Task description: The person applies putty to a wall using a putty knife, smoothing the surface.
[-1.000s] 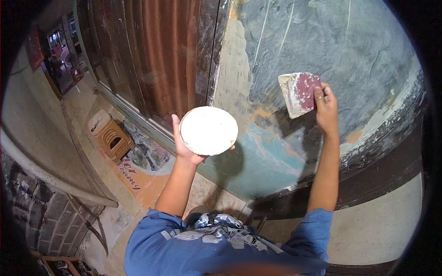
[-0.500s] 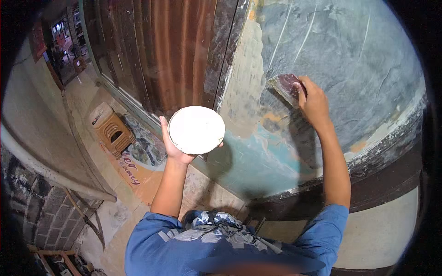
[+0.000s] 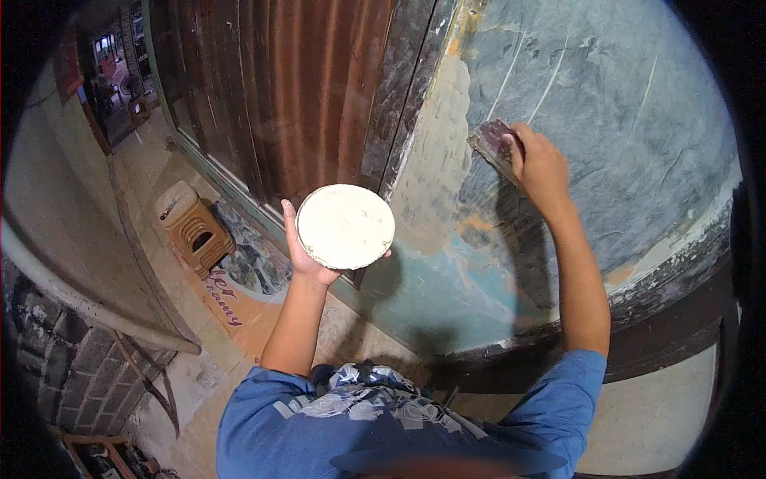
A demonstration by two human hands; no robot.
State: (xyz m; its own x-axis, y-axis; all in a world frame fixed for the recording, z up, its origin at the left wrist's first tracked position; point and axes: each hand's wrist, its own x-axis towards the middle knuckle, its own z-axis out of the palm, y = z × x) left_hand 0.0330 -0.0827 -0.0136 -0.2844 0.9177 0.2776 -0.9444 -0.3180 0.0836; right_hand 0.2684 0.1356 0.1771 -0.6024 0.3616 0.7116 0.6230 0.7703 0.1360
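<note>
"Grey-blue and patchily coated, the wall [image 3: 610,92] filled the right side. What was at work there?"

"A flat maroon spreader [image 3: 495,139] with a paste-crusted edge, tilted, just beside the beige strip [image 3: 445,128]; contact was unclear."

"Which step?"

"Spreading, I judged; the next move called for an even drag, edge flat."

"And the hands?"

"The right hand [image 3: 544,169] gripped the spreader, fingers closed, forearm reaching up. The left hand [image 3: 309,263] cradled a round, cream-white disc of paste [image 3: 345,227], thumb along its left edge, fingertips at its right, the rest hidden."

"Farther out?"

"A brown, ribbed panel [image 3: 311,88] left of the wall, then a tan plastic stool [image 3: 196,227], lower left."
</note>
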